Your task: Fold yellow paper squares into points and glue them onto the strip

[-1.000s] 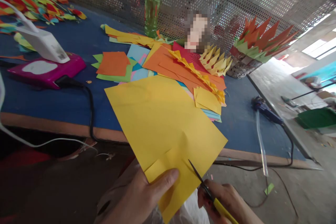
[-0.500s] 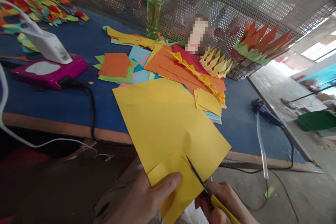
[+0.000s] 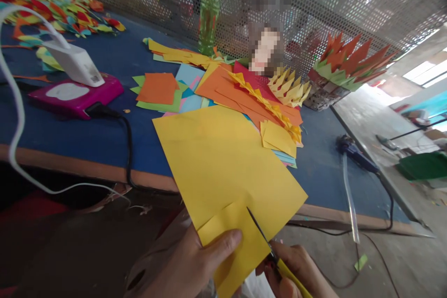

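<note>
A large sheet of yellow paper (image 3: 223, 149) is tilted up over the table's front edge. My left hand (image 3: 206, 253) grips its lower part, thumb on top, pinning a smaller yellow paper piece (image 3: 240, 247) against the sheet; the other fingers are hidden underneath. In my right hand (image 3: 293, 265) are scissors with yellow handles (image 3: 291, 279). Their dark upper blade (image 3: 258, 226) lies across the sheet along the right side of the smaller piece, the lower blade being hidden under the paper.
Coloured paper sheets (image 3: 237, 88) lie behind, near a green bottle (image 3: 208, 18). A glue gun (image 3: 356, 153) with a clear stick rests at right. A pink power strip (image 3: 75, 98) with a white charger (image 3: 75, 63) and cables is at left. A paper-decorated pot (image 3: 324, 88) stands at back right.
The scissors and my right hand have moved slightly left and inward along the paper. My left hand keeps its hold. The background has shifted a little to the right in view.
</note>
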Available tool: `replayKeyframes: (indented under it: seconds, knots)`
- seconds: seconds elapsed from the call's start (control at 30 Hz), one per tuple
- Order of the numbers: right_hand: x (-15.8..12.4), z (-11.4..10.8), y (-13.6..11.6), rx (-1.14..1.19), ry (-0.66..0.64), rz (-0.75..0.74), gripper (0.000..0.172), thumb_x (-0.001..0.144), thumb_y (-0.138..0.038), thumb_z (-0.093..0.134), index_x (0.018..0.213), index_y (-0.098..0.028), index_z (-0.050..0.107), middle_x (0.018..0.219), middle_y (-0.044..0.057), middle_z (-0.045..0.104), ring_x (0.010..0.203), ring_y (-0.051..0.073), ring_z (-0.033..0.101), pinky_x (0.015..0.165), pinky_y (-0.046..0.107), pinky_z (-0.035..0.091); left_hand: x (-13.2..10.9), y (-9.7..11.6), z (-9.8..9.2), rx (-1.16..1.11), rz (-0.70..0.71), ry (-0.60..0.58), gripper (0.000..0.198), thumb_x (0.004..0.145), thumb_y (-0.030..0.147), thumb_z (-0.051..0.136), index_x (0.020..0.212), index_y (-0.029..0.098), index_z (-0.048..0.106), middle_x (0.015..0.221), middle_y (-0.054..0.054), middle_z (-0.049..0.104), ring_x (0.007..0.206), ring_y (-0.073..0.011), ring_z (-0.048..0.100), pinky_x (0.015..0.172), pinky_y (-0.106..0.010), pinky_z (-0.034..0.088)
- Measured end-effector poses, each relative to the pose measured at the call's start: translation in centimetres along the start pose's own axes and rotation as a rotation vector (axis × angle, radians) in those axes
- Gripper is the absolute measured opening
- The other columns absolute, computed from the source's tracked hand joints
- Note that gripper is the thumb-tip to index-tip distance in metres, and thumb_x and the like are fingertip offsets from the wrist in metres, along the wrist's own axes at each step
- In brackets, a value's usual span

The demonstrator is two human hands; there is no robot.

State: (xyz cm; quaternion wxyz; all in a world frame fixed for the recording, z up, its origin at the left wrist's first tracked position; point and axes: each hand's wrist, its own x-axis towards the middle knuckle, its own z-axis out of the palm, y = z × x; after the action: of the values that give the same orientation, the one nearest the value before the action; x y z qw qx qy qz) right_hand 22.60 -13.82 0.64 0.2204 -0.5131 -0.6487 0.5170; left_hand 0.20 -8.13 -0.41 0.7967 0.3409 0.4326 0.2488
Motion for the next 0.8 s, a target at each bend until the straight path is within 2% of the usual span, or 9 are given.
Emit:
replayKeyframes:
  seconds: [0.17,0.3,0.43,0.53,0.63,0.8]
  knots:
    - [0.5,-0.4,-0.3,0.087,-0.028,0.044,0.070,0.090,-0.082,0.042,0.087,-0.015,0.063,0.064,-0.002,0.049,0.055,0.008,0.042,0.053,0.020,0.033,-0.2,0.3,0.4,-0.028,-0.033,0.038,0.036,0.081,0.051,0.073,0.098,0.019,0.073,0.075,-0.005,0.074,0.058,-0.0191,0.065,0.056,-0.027,0.051]
    - [0.8,-0.3,0.0,0.140,-0.030,0.053,0.067,0.091,-0.079,0.046,0.086,-0.015,0.061,0.063,-0.003,0.048,0.055,0.008,0.041,0.052,0.021,0.031,-0.2,0.4,1.1,-0.086,0.036,0.127,0.024,0.073,0.037,0.077,0.094,0.026,0.073,0.087,0.000,0.077,0.078,-0.0221,0.071,0.072,-0.029,0.056]
    - [1.0,0.0,0.6,0.167,-0.024,0.041,0.072,0.088,-0.084,0.043,0.088,-0.015,0.061,0.061,-0.004,0.044,0.056,0.009,0.041,0.051,0.023,0.029,-0.2,0.4,1.2,-0.067,0.024,0.081,0.020,0.077,0.037,0.075,0.092,0.024,0.073,0.084,0.000,0.076,0.078,-0.0218,0.070,0.081,-0.032,0.058]
    - [1.1,0.2,1.2,0.175,-0.012,0.032,0.071,0.087,-0.085,0.044,0.088,-0.015,0.061,0.061,-0.005,0.039,0.057,0.009,0.036,0.051,0.024,0.026,-0.3,0.8,1.1,-0.044,0.006,0.054,0.025,0.079,0.038,0.073,0.099,0.024,0.073,0.092,-0.002,0.077,0.086,-0.0229,0.071,0.082,-0.032,0.057]
    - [1.0,0.3,1.4,0.180,0.005,0.029,0.070,0.088,-0.083,0.046,0.084,-0.015,0.060,0.061,-0.005,0.034,0.057,0.008,0.030,0.050,0.024,0.023,-0.4,1.3,0.9,-0.014,-0.007,0.034,0.024,0.080,0.038,0.071,0.099,0.025,0.072,0.092,-0.001,0.077,0.086,-0.0226,0.070,0.084,-0.032,0.057]
    - [1.0,0.6,1.2,0.182,0.033,0.036,0.069,0.088,-0.082,0.048,0.086,-0.014,0.061,0.060,-0.006,0.034,0.056,0.008,0.029,0.050,0.026,0.019,-0.4,1.3,0.6,0.021,-0.048,0.024,0.030,0.082,0.040,0.071,0.107,0.024,0.072,0.095,-0.002,0.077,0.089,-0.0249,0.070,0.084,-0.036,0.057]
